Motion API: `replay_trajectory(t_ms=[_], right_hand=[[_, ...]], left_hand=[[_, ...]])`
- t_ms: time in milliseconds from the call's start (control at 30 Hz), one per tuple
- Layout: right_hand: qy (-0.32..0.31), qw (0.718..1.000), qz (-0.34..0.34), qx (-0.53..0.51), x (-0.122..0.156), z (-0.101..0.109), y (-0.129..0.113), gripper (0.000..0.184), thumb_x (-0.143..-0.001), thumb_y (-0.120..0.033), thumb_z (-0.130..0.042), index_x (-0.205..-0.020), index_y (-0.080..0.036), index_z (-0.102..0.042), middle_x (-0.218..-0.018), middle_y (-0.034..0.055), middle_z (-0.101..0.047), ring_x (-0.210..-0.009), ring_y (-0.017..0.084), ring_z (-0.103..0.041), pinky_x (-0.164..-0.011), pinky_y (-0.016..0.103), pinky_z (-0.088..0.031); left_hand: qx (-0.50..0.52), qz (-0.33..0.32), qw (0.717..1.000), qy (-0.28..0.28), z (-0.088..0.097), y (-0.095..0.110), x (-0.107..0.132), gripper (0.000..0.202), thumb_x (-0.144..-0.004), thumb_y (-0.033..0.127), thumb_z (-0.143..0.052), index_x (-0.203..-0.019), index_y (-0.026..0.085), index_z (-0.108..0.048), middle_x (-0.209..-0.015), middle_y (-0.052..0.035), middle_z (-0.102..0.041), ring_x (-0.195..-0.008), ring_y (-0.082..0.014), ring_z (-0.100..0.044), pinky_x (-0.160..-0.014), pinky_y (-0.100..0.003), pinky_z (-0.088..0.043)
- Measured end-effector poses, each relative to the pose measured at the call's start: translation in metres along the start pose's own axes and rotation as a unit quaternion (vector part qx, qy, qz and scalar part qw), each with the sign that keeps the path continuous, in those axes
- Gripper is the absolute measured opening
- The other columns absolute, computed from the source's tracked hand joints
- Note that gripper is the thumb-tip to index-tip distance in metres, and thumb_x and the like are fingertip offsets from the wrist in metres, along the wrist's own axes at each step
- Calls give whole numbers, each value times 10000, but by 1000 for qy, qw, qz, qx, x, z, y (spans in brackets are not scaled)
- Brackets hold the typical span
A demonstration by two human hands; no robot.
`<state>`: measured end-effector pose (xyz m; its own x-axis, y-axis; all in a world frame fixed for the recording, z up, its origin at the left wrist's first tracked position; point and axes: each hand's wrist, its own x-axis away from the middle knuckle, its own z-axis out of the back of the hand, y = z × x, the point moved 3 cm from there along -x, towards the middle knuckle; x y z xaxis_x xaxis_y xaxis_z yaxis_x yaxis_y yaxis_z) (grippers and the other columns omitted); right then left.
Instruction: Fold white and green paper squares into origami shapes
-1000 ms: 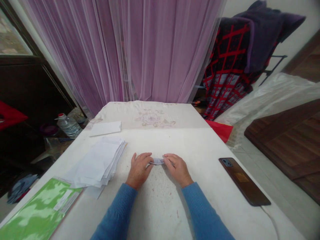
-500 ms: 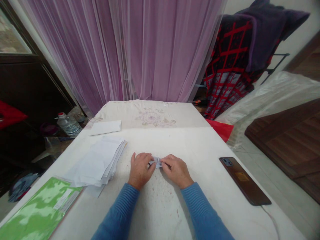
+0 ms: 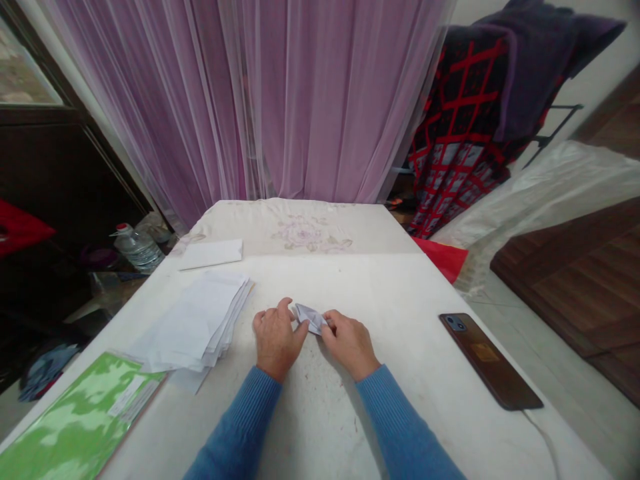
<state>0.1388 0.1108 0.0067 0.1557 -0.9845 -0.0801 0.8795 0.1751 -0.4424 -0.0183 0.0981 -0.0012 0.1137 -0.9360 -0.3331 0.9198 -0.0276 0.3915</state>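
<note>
A small folded piece of pale paper (image 3: 310,316) sits on the white table (image 3: 380,293) between my two hands. My left hand (image 3: 274,339) touches its left end, with the thumb and forefinger closed on the edge and the other fingers curled. My right hand (image 3: 349,343) pinches its right end, fingers curled. Both of my arms wear blue knit sleeves. The paper's pointed flap sticks up and to the left.
A loose stack of white sheets (image 3: 195,323) lies left of my hands, a single white folded sheet (image 3: 212,254) beyond it. A green plastic packet (image 3: 75,420) is at the near left corner. A dark phone (image 3: 490,360) with a cable lies at the right.
The folded paper has turned and opened from a flat strip to a pointed shape. Both hands have drawn a little nearer to me.
</note>
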Motion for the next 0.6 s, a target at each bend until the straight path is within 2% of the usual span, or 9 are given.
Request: replay_trajectory(t_ms=[133, 267, 467, 600], right_hand=[[32, 999, -40, 17, 1, 0, -3, 157, -872, -226, -517, -876, -244, -674, -750, -2, -724, -700, 157, -649, -588, 250, -290], [35, 998, -42, 11, 0, -4, -5, 150, -875, -261, -541, -797, -242, -668, -697, -14, -714, -641, 143, -632, -577, 245, -286], [27, 999, -35, -21, -5, -3, -3, 188, -875, -309, -539, -783, -261, -696, -730, -25, -730, -667, 139, -643, -574, 239, -304], [29, 999, -37, 10, -7, -3, -4, 234, -866, -304, -528, -708, -259, -694, -704, -10, -722, -658, 148, -632, -569, 248, -289]], left_hand=[[45, 15, 998, -28, -2, 4, -1, 451, -856, 361, -574, -1247, 164, -469, -865, -42, -735, -956, -260, -652, -923, -419, -372], [71, 34, 995, -61, -7, 5, -3, 563, -854, 289, -530, -1371, 138, -365, -861, -32, -726, -925, -233, -676, -833, -346, -448], [46, -26, 997, -56, -11, 4, -5, 601, -861, 225, -450, -1431, 113, -293, -880, -54, -705, -916, -227, -667, -839, -344, -453], [9, -35, 997, -66, -13, 4, -6, 628, -851, 221, -441, -1443, 93, -279, -890, -74, -703, -886, -232, -662, -844, -353, -436]])
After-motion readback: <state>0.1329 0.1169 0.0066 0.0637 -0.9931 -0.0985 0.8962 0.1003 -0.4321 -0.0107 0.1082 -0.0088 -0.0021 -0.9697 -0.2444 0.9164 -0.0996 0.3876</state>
